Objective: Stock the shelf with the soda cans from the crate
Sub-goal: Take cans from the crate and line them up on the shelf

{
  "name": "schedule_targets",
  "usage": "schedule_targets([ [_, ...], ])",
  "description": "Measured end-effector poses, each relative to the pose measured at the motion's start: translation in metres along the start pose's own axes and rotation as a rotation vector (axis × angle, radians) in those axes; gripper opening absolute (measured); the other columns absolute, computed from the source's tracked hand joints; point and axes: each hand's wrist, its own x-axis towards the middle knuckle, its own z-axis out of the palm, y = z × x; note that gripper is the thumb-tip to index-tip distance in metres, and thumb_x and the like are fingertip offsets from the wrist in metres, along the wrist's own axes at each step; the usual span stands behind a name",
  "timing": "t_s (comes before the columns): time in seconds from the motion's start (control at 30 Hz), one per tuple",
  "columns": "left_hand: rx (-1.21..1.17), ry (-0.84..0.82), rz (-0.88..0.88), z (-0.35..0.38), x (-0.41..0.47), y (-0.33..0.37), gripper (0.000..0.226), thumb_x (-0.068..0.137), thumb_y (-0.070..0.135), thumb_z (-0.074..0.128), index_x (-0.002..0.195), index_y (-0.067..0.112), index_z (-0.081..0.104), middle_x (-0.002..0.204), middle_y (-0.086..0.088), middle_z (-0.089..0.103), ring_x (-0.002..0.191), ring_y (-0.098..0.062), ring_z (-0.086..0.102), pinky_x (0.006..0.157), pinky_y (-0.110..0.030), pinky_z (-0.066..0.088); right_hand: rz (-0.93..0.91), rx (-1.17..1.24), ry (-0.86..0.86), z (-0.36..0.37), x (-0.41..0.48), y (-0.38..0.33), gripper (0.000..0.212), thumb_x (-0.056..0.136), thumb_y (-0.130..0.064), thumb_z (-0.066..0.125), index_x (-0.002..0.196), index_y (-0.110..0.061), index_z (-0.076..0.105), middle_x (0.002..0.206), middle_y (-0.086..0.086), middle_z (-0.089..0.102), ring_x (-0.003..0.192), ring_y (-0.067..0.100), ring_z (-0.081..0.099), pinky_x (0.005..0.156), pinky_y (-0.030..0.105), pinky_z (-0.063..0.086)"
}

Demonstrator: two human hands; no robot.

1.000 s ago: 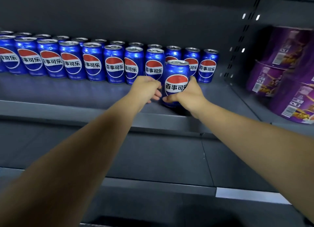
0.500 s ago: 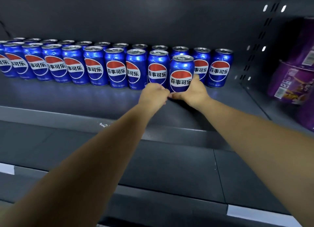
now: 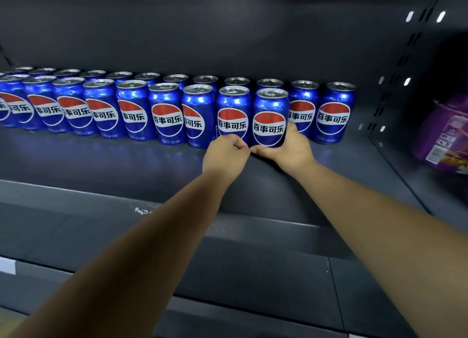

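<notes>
Fingers of the right hand [image 3: 291,152] were curled round the lower right side of a blue can [image 3: 269,119], and the thumb lay across its foot at the front, so the hand had a firm grip on it. The can was upright on the dark shelf [image 3: 101,165], its red, white and blue label facing out. It stood at the right end of the front row, just beside the next can in that row. The hand hid its base, so I could not tell whether it sat flat on the shelf.

The left hand [image 3: 224,155] was closed in a loose fist and held nothing that showed. Its knuckles lay at the foot of that neighbouring can, and its fingertips met the right thumb.

The other cans [image 3: 164,114] stood in 2 rows that ran off to the left edge of the view, all upright and packed close. To the right of the gripped can, 2 cans of the back row had nothing in front of them. Beyond a slotted post [image 3: 405,59], purple packs [image 3: 445,140] sat in the next bay, blurred and partly cut off. Both forearms reached in from below over a lower shelf.
</notes>
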Motion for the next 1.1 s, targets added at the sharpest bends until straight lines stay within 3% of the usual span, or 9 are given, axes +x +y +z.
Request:
schedule_targets([
  [0.3, -0.073, 0.005, 0.007, 0.0004, 0.0016, -0.0029, 0.012, 0.087, 0.014, 0.055, 0.078, 0.014, 0.062, 0.068, 0.006, 0.056, 0.072, -0.013, 0.052, 0.069, -0.025, 0.041, -0.002, 0.033, 0.0, 0.0021, -0.0014, -0.0006, 0.078, 0.067, -0.035, 0.084, 0.126, -0.011, 0.039, 0.125, 0.001, 0.057, 0.117, 0.017, 0.052, 0.087, 0.02, 0.039],
  [0.53, -0.113, 0.01, 0.012, 0.0006, 0.0025, -0.0056, 0.014, 0.087, 0.01, 0.053, 0.076, 0.014, 0.062, 0.067, 0.007, 0.057, 0.075, -0.012, 0.054, 0.07, -0.024, 0.043, -0.016, 0.082, 0.008, -0.0011, -0.0036, -0.0015, 0.071, 0.069, -0.021, 0.083, 0.127, -0.013, 0.042, 0.123, -0.001, 0.057, 0.11, 0.011, 0.052, 0.085, 0.017, 0.036],
  [1.1, -0.125, 0.019, 0.026, 0.002, 0.0063, -0.0094, 0.014, 0.086, 0.012, 0.053, 0.079, 0.012, 0.065, 0.071, 0.006, 0.059, 0.079, -0.013, 0.057, 0.074, -0.026, 0.046, -0.019, 0.037, 0.024, 0.0002, -0.0052, -0.0015, 0.073, 0.068, -0.029, 0.084, 0.125, -0.01, 0.042, 0.124, 0.001, 0.058, 0.111, 0.012, 0.054, 0.084, 0.015, 0.038],
])
